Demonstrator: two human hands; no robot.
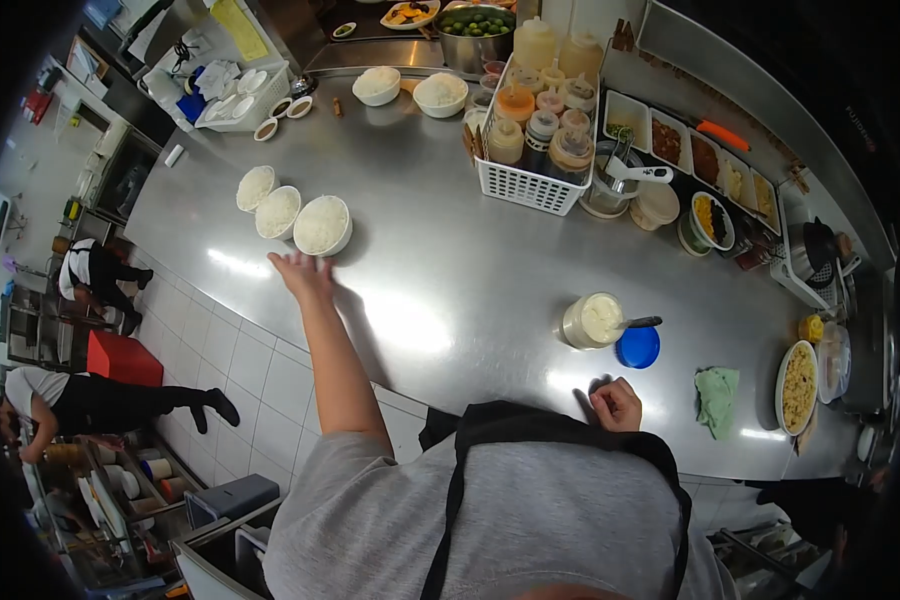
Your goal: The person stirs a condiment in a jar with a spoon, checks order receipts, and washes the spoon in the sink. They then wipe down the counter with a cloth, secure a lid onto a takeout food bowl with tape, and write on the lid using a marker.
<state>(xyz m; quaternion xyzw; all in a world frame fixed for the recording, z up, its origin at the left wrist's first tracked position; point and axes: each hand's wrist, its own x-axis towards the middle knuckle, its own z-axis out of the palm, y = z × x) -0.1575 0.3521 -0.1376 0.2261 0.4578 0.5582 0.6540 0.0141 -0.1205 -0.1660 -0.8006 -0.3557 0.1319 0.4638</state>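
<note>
Three round white bowls (322, 226) of grainy white rice stood in a slanting row on the smooth, shiny steel counter (440, 215), with two more rice bowls (440, 95) at its back edge. The left hand (304, 277) was open, fingers spread at the near side of the row's largest bowl; it had hold of nothing, and whether the fingertips touched the bowl I could not tell. The right hand (616, 405) was loosely curled near one flat blue lid (638, 347) (whatever its palm hid, I could not tell). Just beside the lid stood one jar (592, 321) of thick, pale cream with one dark handle (643, 323) poking out. One crumpled green cloth (716, 402) lay farther right.
</note>
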